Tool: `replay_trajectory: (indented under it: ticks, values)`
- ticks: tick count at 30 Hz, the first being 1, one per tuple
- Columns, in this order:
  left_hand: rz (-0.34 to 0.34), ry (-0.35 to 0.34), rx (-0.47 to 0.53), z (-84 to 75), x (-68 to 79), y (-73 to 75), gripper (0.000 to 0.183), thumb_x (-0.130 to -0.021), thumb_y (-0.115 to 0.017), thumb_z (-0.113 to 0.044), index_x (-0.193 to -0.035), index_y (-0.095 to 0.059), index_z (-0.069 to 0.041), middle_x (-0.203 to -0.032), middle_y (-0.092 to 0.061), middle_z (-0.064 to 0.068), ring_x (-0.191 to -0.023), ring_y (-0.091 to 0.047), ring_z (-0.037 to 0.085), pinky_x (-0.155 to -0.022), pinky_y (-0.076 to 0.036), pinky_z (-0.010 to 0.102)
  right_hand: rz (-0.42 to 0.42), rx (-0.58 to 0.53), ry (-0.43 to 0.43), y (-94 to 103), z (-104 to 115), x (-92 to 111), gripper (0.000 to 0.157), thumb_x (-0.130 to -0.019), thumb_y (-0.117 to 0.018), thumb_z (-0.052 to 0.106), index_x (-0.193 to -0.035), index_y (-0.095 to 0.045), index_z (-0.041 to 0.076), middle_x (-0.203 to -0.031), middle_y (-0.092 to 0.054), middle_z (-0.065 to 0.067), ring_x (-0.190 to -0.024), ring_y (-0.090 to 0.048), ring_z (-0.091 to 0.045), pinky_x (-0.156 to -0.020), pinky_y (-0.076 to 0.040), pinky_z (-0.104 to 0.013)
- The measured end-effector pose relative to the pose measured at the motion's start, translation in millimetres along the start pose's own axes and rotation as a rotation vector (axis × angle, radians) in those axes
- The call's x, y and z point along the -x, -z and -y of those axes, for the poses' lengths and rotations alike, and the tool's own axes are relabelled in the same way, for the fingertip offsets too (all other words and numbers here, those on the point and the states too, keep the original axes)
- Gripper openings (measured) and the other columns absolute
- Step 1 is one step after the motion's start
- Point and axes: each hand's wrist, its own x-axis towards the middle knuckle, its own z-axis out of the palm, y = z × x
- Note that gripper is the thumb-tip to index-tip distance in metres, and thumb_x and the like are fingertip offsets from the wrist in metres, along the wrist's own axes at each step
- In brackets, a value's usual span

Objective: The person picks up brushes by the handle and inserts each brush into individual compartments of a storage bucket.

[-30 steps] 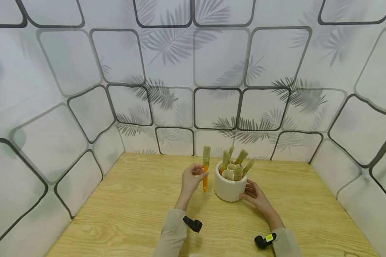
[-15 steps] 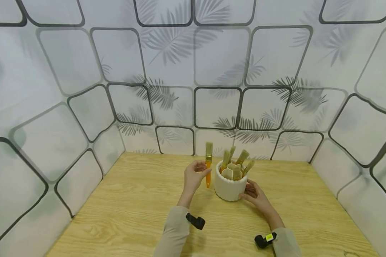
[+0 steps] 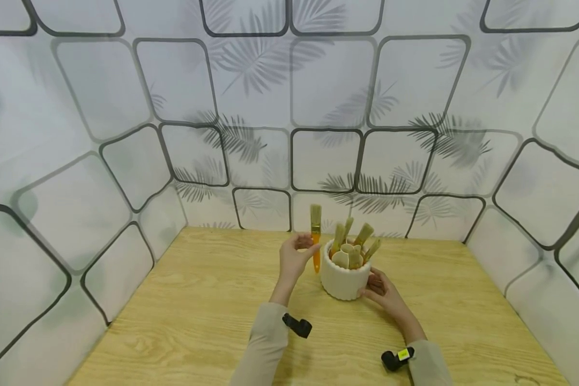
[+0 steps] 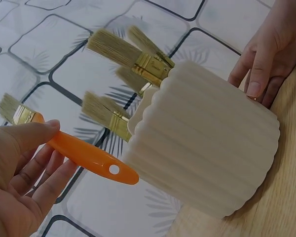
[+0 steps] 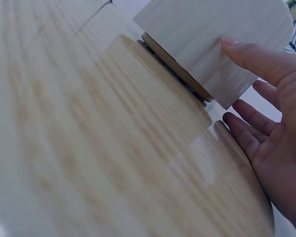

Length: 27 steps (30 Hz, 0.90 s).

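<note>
Bristles up, a paintbrush (image 3: 316,228) with an orange handle is pinched between the thumb and fingers of my left hand (image 3: 293,261). The handle's holed end (image 4: 113,169) points down, just left of a white ribbed pot (image 3: 341,282). Several more paintbrushes (image 3: 364,234) stand in the pot, leaning various ways around a pale divider (image 3: 340,259) with rounded compartments. My right hand (image 3: 388,297) holds the pot's lower right side. In the right wrist view the thumb lies against the wall of the pot (image 5: 197,44), with the fingers around its far edge.
The pot stands on a light wood-grain table (image 3: 198,316). Pale patterned cloth walls (image 3: 260,161) enclose the table at the back and both sides. A small black camera is strapped to each wrist, over beige sleeves (image 3: 265,340).
My left hand has carried the paintbrush slightly up and to the right, closer to the pot. The right hand and pot have stayed in place.
</note>
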Motion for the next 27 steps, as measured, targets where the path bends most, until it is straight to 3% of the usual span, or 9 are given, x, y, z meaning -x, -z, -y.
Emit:
replay_trajectory:
  ticks: [5, 9, 20, 27]
  values:
    - [0.016, -0.036, 0.044, -26.2, 3.3, 2.6, 0.024, -0.075, -0.073, 0.003, -0.093, -0.061, 0.013, -0.085, -0.064, 0.028, -0.078, -0.062, 0.038, -0.074, -0.054, 0.04, 0.009, -0.012, -0.016, 0.0, 0, -1, 0.07, -0.086, -0.064, 0.005, -0.142, -0.024, -0.001, -0.127, -0.043, -0.03, -0.119, -0.043, -0.039, -0.101, -0.034, -0.054]
    - [0.021, -0.041, 0.058, -34.1, 3.5, 1.6, 0.026, -0.075, -0.073, 0.002, -0.094, -0.061, 0.014, -0.086, -0.064, 0.03, -0.08, -0.062, 0.041, -0.076, -0.053, 0.045, 0.013, -0.004, -0.021, -0.8, 2, 1, 0.07, -0.087, -0.063, 0.006, -0.143, -0.023, -0.002, -0.128, -0.041, -0.03, -0.121, -0.04, -0.043, -0.102, -0.033, -0.055]
    - [0.0, -0.082, 0.108, -36.9, 0.6, -6.6, 0.026, -0.075, -0.072, 0.004, -0.094, -0.059, 0.015, -0.086, -0.062, 0.031, -0.08, -0.06, 0.044, -0.078, -0.05, 0.052, -0.009, 0.03, -0.008, -1.0, 2, 0, 0.068, -0.086, -0.065, 0.006, -0.141, -0.026, -0.002, -0.125, -0.045, -0.029, -0.117, -0.044, -0.038, -0.101, -0.035, -0.053]
    - [0.005, -0.09, 0.132, -39.9, -0.6, -11.2, 0.025, -0.075, -0.072, 0.004, -0.094, -0.059, 0.015, -0.086, -0.063, 0.031, -0.08, -0.06, 0.045, -0.078, -0.049, 0.054, -0.017, 0.024, 0.005, 2.2, -22, -6, 0.068, -0.085, -0.065, 0.005, -0.142, -0.028, 0.002, -0.126, -0.046, -0.026, -0.115, -0.047, -0.027, -0.1, -0.037, -0.05]
